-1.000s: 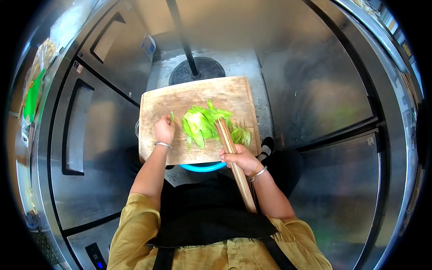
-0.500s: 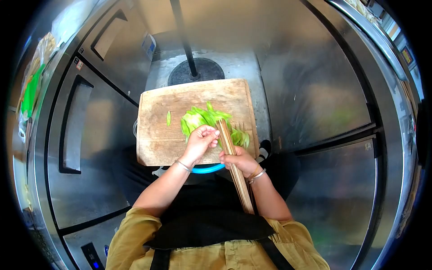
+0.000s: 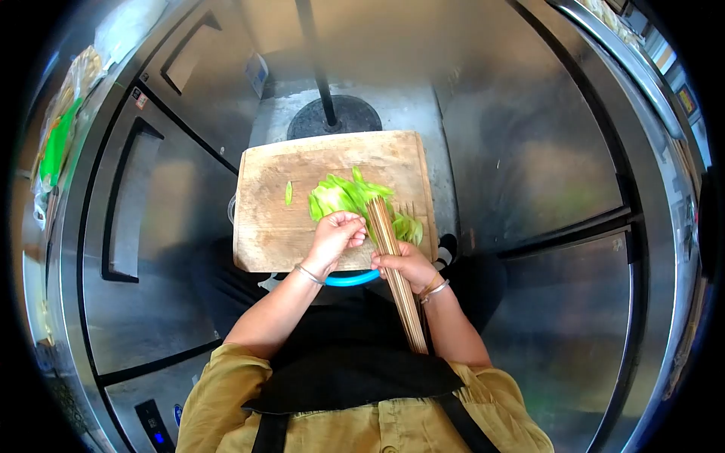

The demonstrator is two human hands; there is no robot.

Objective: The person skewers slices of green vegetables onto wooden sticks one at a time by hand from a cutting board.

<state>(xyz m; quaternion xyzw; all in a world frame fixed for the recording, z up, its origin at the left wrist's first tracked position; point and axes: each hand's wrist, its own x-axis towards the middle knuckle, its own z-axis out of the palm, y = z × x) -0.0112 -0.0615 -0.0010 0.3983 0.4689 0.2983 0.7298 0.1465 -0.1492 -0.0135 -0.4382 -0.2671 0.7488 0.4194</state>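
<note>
Left hand (image 3: 334, 240) has crossed from lone green slice (image 3: 288, 193) to tips of skewer bundle (image 3: 400, 293), fingertips pinched, catch unclear; both hands now there. Right grip (image 3: 408, 266) wraps bundle, vegetable slices (image 3: 332, 198) just beyond.

Steel cabinet (image 3: 177, 196) at left; steel doors (image 3: 559, 317) at right; white plastic bag (image 3: 130, 29) at upper left; black pole (image 3: 308, 38) above a round base (image 3: 306, 121) on grey floor (image 3: 411, 113); panel (image 3: 153, 425), lit blue, lower left.
</note>
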